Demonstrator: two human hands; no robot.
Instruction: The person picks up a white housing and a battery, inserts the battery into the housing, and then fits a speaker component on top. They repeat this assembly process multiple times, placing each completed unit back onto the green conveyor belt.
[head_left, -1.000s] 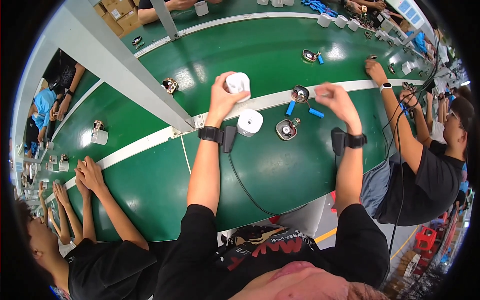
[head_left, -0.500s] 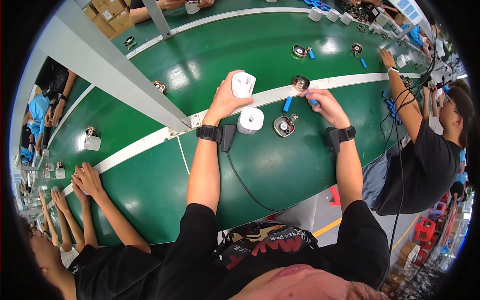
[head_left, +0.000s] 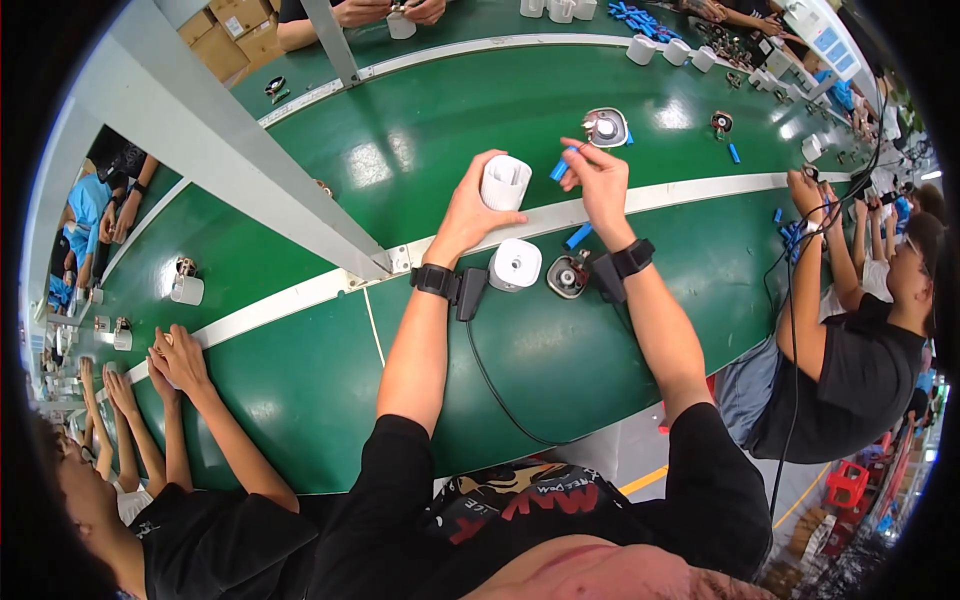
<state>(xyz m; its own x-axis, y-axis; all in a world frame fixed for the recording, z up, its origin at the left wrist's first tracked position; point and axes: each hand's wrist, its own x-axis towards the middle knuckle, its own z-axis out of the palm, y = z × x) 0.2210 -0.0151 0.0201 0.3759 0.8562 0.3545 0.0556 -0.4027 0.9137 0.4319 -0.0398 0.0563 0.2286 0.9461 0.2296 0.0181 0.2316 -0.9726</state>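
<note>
My left hand [head_left: 473, 207] grips a white cup-like plastic housing [head_left: 507, 183], tilted so that its hollow inside shows. Between the thumb and fingers of my right hand [head_left: 600, 185] is a blue cylindrical battery [head_left: 563, 167], just right of that housing. Beyond these fingers appears an oval part with a pale rim [head_left: 606, 128]; whether it is joined to the held battery I cannot tell. A second white housing [head_left: 515, 265] stands on the green table below my left hand. Beside it lie another blue battery [head_left: 579, 236] and a dark oval speaker-like part [head_left: 568, 276], near my right wrist.
A white rail [head_left: 555, 217] crosses the green table, and a thick grey post [head_left: 230, 150] rises at the left. Co-workers sit on both sides, one with a raised hand [head_left: 806, 196]. Farther off are more white housings [head_left: 641, 50] and a pile of blue batteries [head_left: 640, 18].
My right hand has moved left and farther away, bringing the blue battery close to the housing. The left hand has turned the housing to show its hollow. The view has shifted slightly.
</note>
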